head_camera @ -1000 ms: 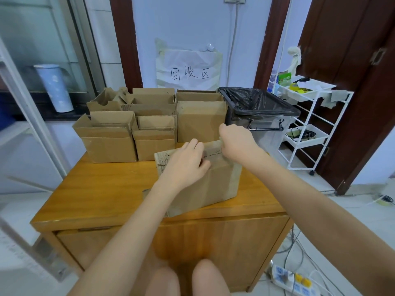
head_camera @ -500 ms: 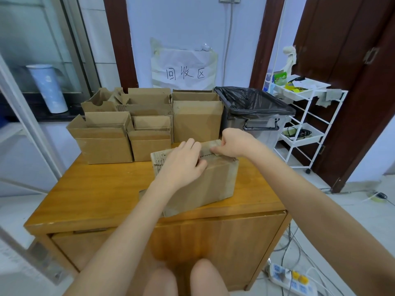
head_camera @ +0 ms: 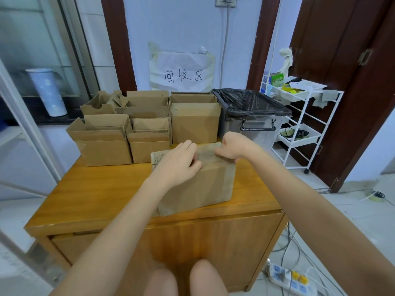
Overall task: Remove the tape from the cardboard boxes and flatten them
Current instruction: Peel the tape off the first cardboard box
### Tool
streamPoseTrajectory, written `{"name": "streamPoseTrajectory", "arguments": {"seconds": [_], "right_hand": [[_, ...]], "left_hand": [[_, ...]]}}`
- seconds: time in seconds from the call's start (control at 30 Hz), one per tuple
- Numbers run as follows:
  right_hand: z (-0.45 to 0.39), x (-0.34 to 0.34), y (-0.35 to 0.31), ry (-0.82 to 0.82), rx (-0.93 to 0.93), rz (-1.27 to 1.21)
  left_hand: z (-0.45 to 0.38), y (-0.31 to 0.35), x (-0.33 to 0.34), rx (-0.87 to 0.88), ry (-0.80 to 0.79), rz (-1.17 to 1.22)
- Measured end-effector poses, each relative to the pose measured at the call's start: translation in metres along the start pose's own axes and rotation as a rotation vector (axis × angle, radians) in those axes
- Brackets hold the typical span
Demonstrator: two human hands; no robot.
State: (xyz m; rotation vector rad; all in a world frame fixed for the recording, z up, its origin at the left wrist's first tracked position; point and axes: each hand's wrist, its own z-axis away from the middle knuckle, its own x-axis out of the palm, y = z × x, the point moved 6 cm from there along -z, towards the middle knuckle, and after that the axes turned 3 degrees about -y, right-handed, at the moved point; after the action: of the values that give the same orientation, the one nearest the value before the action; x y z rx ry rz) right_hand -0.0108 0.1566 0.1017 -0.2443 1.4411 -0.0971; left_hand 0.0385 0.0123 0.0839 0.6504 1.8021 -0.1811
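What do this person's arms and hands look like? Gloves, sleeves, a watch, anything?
Nothing is worn that shows. The left hand and right hand are bare, without gloves, and no rings show on the fingers in view. Both forearms are bare up to the picture's edge: no sleeve, watch, bracelet or marking can be seen.

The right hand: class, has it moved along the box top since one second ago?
Yes. The right hand moved nearer, from the far right corner of the closed box toward its near edge.
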Motion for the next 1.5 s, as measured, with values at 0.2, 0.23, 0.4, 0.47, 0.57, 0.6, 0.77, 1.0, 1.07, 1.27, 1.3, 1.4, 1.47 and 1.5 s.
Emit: {"name": "streamPoseTrajectory", "arguments": {"seconds": [0.2, 0.23, 0.4, 0.47, 0.57, 0.6, 0.77, 1.0, 1.07, 1.27, 1.3, 1.4, 1.47, 1.5], "right_hand": [[0.008, 0.005, -0.007, 0.115, 0.007, -0.072], [0.01, 0.008, -0.008, 0.114, 0.004, -0.091], [0.021, 0.026, -0.018, -0.268, -0.213, -0.717], [0.012, 0.024, -0.014, -0.164, -0.269, -0.824], [-0.007, 0.04, -0.006, -0.09, -0.315, -0.858], [-0.011, 0.049, -0.007, -0.13, -0.335, -0.87], [-0.021, 0.065, -0.006, -0.256, -0.362, -1.069], [-0.026, 0.063, -0.015, -0.391, -0.478, -1.225], [-0.028, 0.06, -0.016, -0.369, -0.494, -1.174], [-0.029, 0.06, -0.007, -0.298, -0.484, -1.22], [-0.027, 0.061, -0.005, -0.295, -0.488, -1.245], [-0.014, 0.064, -0.004, -0.318, -0.541, -1.254], [-0.005, 0.067, -0.009, -0.34, -0.599, -1.188], [0.0, 0.069, -0.012, -0.346, -0.628, -1.153]], "left_hand": [[0.005, -0.014, -0.008, 0.023, -0.082, 0.044], [0.006, -0.018, -0.01, 0.003, -0.107, 0.058], [0.007, -0.028, -0.027, -0.124, -0.223, -0.057], [0.008, -0.033, -0.031, -0.192, -0.182, -0.05], [0.013, -0.036, -0.025, -0.261, -0.042, 0.087], [0.015, -0.034, -0.022, -0.269, -0.013, 0.069], [0.026, -0.027, -0.011, -0.294, 0.081, -0.077], [0.027, -0.035, -0.01, -0.261, 0.038, -0.014], [0.028, -0.037, -0.011, -0.267, 0.054, -0.005], [0.029, -0.04, -0.01, -0.251, 0.033, 0.062], [0.031, -0.044, -0.012, -0.24, 0.023, 0.105], [0.036, -0.053, -0.015, -0.164, -0.042, 0.227], [0.04, -0.056, -0.018, -0.099, -0.089, 0.363], [0.042, -0.057, -0.019, -0.072, -0.109, 0.429]]}}
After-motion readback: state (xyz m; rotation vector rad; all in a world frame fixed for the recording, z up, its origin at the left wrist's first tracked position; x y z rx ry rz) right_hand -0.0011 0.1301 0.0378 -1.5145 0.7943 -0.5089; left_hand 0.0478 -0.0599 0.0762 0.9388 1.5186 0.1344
